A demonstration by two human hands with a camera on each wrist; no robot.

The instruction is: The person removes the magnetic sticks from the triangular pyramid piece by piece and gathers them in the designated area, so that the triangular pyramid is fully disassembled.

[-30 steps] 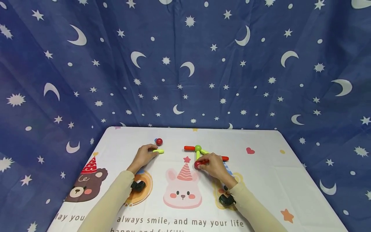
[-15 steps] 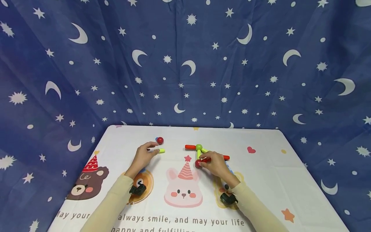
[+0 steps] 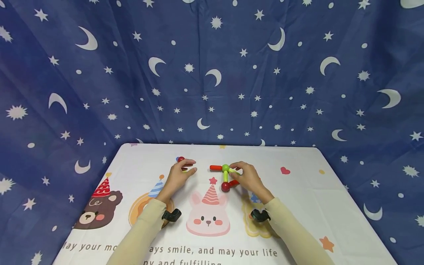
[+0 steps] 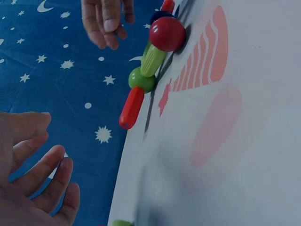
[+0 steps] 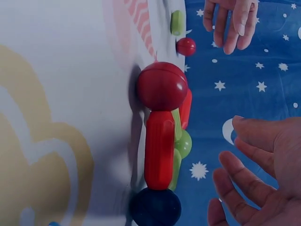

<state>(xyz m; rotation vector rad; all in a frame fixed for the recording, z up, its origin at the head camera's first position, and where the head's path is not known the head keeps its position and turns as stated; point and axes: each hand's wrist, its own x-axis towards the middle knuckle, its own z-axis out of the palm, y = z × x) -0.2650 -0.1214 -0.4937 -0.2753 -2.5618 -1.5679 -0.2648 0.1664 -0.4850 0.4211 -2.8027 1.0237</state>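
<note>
A joined toy frame of balls and rods lies on the table. It has a green ball [image 3: 225,168], a red ball [image 3: 225,186], red rods [image 5: 160,150] and green rods [image 3: 226,176]. A dark blue ball [image 5: 156,207] forms one corner, seen in the right wrist view. My right hand [image 3: 248,178] hovers by the frame's right side, fingers relaxed and holding nothing. To the left, my left hand [image 3: 177,178] is raised with parted fingers, also bare. Beyond it are a loose red ball [image 3: 180,159] and a loose green rod [image 5: 177,22], mostly hidden in the head view.
A blue piece [image 3: 177,159] peeks out behind the loose red ball. The white tablecloth [image 3: 298,206] carries printed animals and lettering. A blue star-and-moon curtain [image 3: 212,110] hangs along the table's far edge.
My right hand has let go of the frame's red ball and shifted farther back. My left hand has left the loose green rod and moved right, toward the frame.
</note>
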